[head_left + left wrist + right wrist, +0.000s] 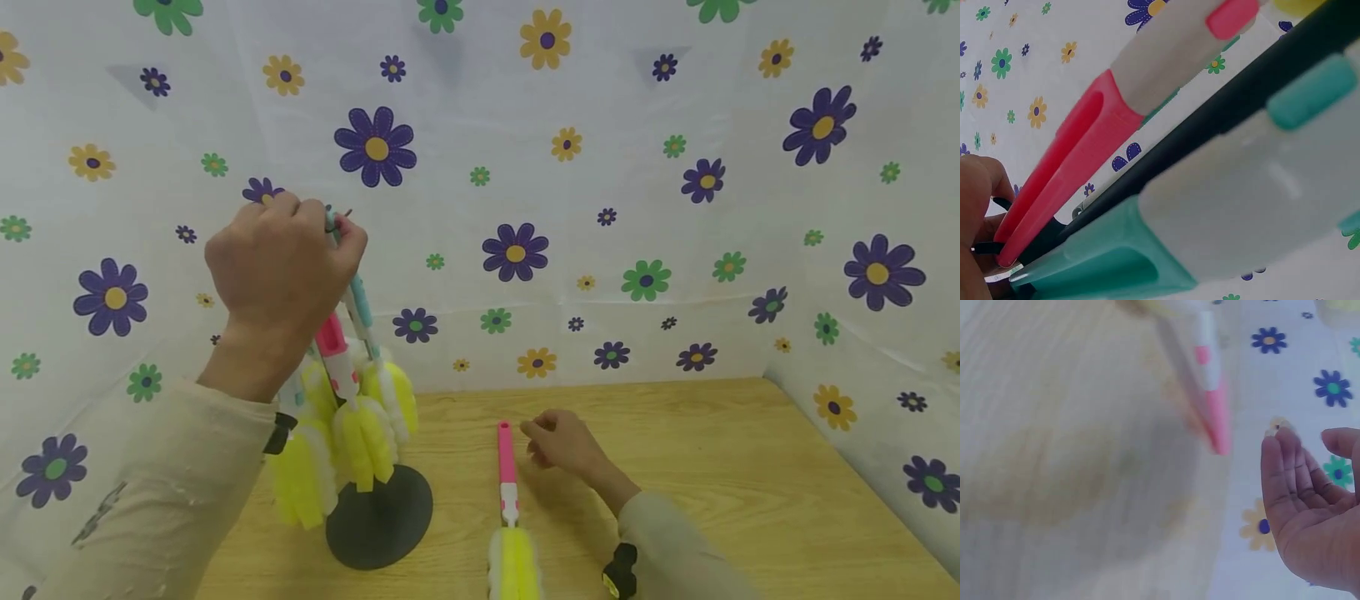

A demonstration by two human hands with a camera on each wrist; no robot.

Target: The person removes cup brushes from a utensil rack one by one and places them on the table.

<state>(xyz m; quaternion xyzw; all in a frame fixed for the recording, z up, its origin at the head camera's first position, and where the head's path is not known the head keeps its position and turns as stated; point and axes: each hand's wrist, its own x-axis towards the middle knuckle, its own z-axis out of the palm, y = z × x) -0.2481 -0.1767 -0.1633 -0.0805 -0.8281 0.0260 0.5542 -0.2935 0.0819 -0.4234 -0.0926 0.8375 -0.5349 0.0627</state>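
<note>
My left hand (281,258) grips the top of a black stand, its fingers curled around the hooks there. In the left wrist view the stand's dark pole (1210,119) runs up to that hand. Sponge brushes with yellow and white heads hang around the pole, among them one with a pink handle (1079,162) and one with a teal handle (1104,256). Below them is the round black base (382,525). Another sponge brush (508,467), pink-handled, lies on the table. Just right of its handle end is my right hand (566,446), holding nothing, fingers loosely bent.
The wooden table (712,467) extends to the right of both hands. White cloth (465,333) printed with purple, green and yellow flowers rises behind the table and along its sides.
</note>
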